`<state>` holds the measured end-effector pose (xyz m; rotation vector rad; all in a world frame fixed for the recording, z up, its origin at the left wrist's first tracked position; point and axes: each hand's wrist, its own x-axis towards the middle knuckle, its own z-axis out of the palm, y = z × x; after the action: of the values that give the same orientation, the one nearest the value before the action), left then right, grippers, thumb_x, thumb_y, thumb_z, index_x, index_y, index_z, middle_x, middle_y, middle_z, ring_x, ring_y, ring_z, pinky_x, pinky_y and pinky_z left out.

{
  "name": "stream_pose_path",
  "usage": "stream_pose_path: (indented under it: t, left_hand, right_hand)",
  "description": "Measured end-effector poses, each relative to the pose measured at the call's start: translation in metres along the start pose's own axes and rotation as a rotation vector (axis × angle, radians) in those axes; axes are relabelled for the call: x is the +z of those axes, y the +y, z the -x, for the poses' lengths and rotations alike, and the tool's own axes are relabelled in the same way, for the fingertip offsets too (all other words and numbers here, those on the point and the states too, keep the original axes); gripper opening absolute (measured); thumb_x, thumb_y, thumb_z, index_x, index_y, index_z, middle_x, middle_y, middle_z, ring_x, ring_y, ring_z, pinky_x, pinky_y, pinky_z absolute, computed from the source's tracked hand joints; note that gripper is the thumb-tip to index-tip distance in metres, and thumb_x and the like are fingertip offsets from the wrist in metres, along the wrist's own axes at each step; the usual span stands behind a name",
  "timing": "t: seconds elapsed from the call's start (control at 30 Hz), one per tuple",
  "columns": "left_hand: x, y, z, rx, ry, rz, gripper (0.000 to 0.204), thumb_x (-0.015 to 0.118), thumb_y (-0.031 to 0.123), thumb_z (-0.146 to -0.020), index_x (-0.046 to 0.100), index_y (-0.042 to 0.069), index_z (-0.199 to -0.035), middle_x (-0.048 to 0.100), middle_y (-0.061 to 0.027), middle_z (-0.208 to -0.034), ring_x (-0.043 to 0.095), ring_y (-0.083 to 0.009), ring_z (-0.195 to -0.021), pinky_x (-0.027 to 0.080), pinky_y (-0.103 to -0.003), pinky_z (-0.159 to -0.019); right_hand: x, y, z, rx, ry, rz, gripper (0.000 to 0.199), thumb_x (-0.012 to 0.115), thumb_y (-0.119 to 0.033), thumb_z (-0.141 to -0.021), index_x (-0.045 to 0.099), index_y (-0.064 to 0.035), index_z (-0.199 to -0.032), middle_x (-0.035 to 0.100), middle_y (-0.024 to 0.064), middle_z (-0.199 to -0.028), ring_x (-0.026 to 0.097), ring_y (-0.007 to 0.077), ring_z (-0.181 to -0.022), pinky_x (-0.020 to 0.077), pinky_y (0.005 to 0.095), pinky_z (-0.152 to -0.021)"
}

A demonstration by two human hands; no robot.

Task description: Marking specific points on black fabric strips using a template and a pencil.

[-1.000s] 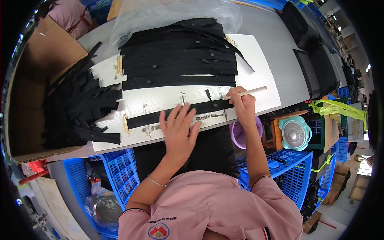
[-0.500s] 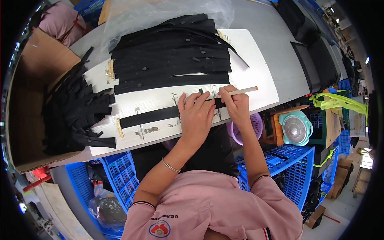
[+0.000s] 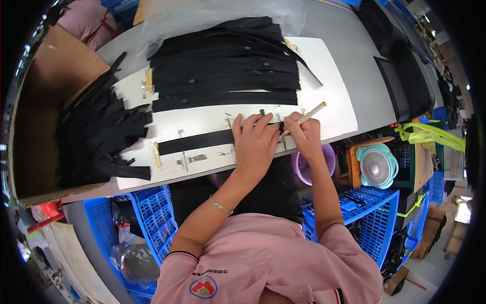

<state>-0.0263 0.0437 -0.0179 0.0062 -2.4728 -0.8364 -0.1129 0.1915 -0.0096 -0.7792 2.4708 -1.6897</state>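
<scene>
A single black fabric strip (image 3: 197,142) lies along the near part of a white board (image 3: 334,96). My left hand (image 3: 254,142) presses flat on the strip's right half, fingers spread. My right hand (image 3: 302,133) grips a pale pencil-like stick (image 3: 313,113), its tip down at the strip's right end, right beside my left fingertips. Behind them, a neat stack of long black strips (image 3: 228,76) covers the board's far half.
A heap of loose black strips (image 3: 96,137) spills over a cardboard box (image 3: 35,111) at left. Clear plastic sheet (image 3: 202,15) lies at the back. Below the table edge stand blue crates (image 3: 152,218), a purple basket (image 3: 304,169) and a small fan (image 3: 377,164).
My left hand slid right along the strip to its right half. My right hand with the stick stayed at the strip's right end, and the view shifted slightly.
</scene>
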Motion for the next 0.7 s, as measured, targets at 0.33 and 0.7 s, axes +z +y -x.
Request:
stream_pose_path:
  t: [0.33,0.7]
  left_hand:
    - [-0.028,-0.010,0.026,-0.014,-0.138,-0.088,0.043,0.068,0.027,-0.097,0.065,0.007,-0.135,0.055,-0.0107,-0.149,0.039,-0.0335,-0.146,0.014,-0.069,-0.119]
    - [-0.082,-0.069,0.001,-0.048,-0.057,-0.022,0.045,0.066,0.017,-0.097,0.060,0.006,-0.140,0.048,-0.0189,-0.155,0.033,-0.0381,-0.152,0.016,-0.062,-0.124]
  right_hand:
    - [-0.005,0.014,0.013,0.018,0.273,-0.186,0.027,0.061,-0.016,-0.102,0.065,-0.0029,-0.079,0.056,-0.0023,-0.067,0.045,0.0035,-0.057,0.0317,0.0203,-0.052]
    - [0.003,0.010,0.008,0.114,0.287,-0.240,0.025,0.062,-0.017,-0.105,0.070,-0.0007,-0.087,0.060,0.0001,-0.070,0.043,0.0018,-0.054,0.0303,0.0189,-0.048]
